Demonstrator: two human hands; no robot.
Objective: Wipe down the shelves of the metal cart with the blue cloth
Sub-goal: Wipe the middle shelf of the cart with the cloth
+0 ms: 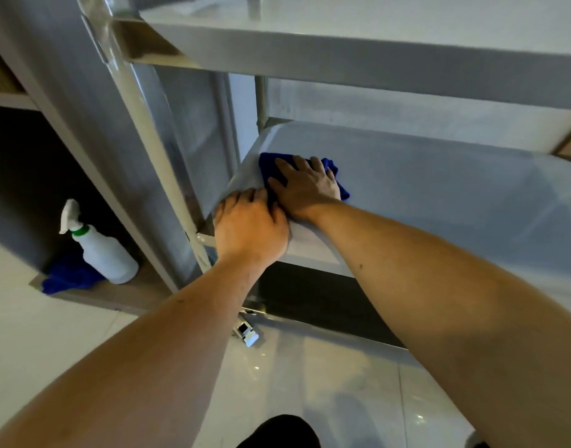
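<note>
**Head view: middle shelf of cart under wipe, both hands on it**

Head view shows my right hand (305, 185) laid flat, fingers spread and nearly straight, pressing the crumpled dark-blue microfibre cloth (337, 176) onto the middle shelf (439, 202) of the grey stainless-steel cart (358, 56). The cloth lies near the shelf's left front corner; its edges show beyond my fingertips and to the right of my palm.

My left hand (250, 227) rests on that same front-left corner, fingers bent down over the shelf edge, just beside the right hand and touching it. It holds no cloth.

A white plastic spray bottle with a green collar (98, 247) stands on a low wooden ledge (129, 294) left of the cart, well apart from my hands. A second blue cloth (67, 278) lies bunched against its base. The cart stands on a glossy pale tiled floor (310, 383).
</note>
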